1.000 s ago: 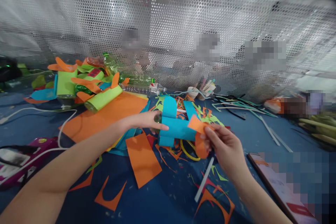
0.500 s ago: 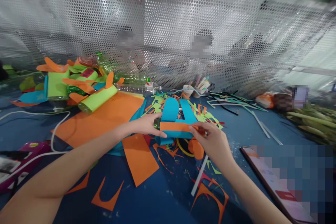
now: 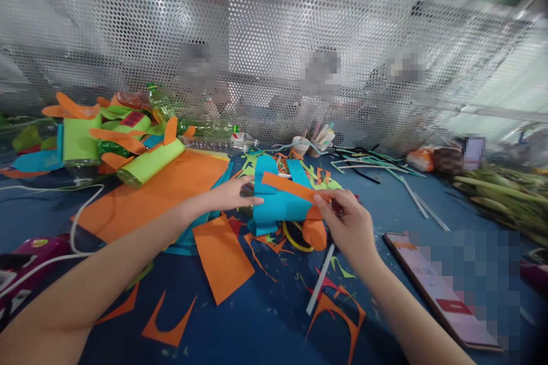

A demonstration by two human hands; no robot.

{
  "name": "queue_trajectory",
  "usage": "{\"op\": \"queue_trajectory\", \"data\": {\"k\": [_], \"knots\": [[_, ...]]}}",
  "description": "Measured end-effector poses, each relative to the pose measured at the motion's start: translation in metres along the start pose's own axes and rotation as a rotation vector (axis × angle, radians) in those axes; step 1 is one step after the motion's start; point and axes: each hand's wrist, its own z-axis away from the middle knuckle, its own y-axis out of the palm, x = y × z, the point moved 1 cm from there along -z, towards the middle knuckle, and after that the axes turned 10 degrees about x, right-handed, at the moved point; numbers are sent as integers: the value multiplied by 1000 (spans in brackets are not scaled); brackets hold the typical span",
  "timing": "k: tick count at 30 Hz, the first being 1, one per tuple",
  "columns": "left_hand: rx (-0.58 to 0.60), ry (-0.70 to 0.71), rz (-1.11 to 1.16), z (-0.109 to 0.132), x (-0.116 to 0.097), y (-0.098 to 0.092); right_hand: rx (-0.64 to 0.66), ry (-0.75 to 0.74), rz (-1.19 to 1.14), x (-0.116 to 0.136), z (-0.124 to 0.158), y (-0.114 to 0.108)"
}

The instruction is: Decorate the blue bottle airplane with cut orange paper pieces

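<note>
A plastic bottle wrapped in blue paper lies sideways between my hands, with blue paper flaps standing up from it. My left hand grips its bare left end between thumb and fingers. At the other end, my right hand pinches an orange paper strip. The strip slants across the top of the blue wrap, its left end raised. An orange rounded paper piece hangs below the right end, near a yellow ring, perhaps a tape roll.
Orange sheets and paper scraps lie around the bottle. Paper-covered bottles are piled at left, by a white cable and a purple glue gun-like item. A phone lies at right. Cups of pens stand behind.
The orange strip lay level along the blue wrap; now its left end is lifted and turned away from me. My left hand's fingers have come off the strip. The view has shifted slightly.
</note>
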Motion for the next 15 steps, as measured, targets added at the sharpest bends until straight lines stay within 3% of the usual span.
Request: {"op": "queue_trajectory", "data": {"k": [4, 8, 10, 13, 15], "knots": [[-28, -11, 125, -4, 4, -2, -100, 115, -257, 0, 1, -4], [-163, -15, 224, -8, 13, -11, -87, 194, -405, -4, 1, -2], [-258, -44, 163, -10, 23, -19, 51, 201, -407, -6, 1, 2], [-384, -90, -1, -10, 32, -30, 381, 179, -393, -7, 3, 12], [-555, -52, -174, -7, 26, -33, 507, 169, -368, -5, 5, 17]]}}
